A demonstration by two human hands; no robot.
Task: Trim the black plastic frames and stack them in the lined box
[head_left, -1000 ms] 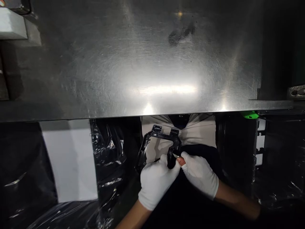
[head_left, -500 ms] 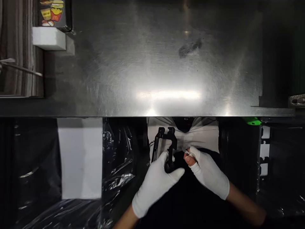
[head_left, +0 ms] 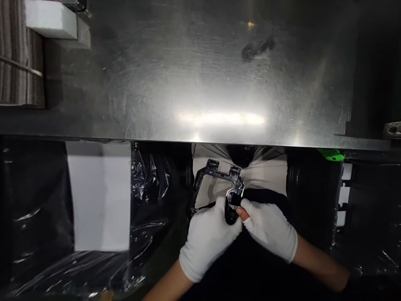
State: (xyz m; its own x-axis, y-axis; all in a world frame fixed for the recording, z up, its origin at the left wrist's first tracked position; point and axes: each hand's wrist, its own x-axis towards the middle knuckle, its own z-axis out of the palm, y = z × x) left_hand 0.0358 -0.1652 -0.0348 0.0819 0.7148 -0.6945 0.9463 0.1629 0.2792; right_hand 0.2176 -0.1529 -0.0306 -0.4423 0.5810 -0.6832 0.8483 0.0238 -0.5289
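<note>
A black frame-shaped part (head_left: 216,172), with an angular open loop and small cut-outs along its inner side, is held over my lap below the table edge. My left hand (head_left: 209,238), in a white glove, is closed round its lower right limb. My right hand (head_left: 271,228), gloved with the thumb tip bare, is pinched against that same limb. The small silvery metal piece between its thumb and finger is mostly hidden now, and its kind cannot be made out.
A scratched metal table (head_left: 194,83) spans the front. At its left are a bundled brown stack (head_left: 21,79) and a white foam block (head_left: 52,19). Below the edge, black plastic sheeting (head_left: 153,175) and a white panel (head_left: 100,200) lie left; a green object (head_left: 330,154) is right.
The black part has turned, showing its detailed inner side. My right hand has moved left, from apart to touching it. My left hand has tightened round the part. The view has shifted slightly.
</note>
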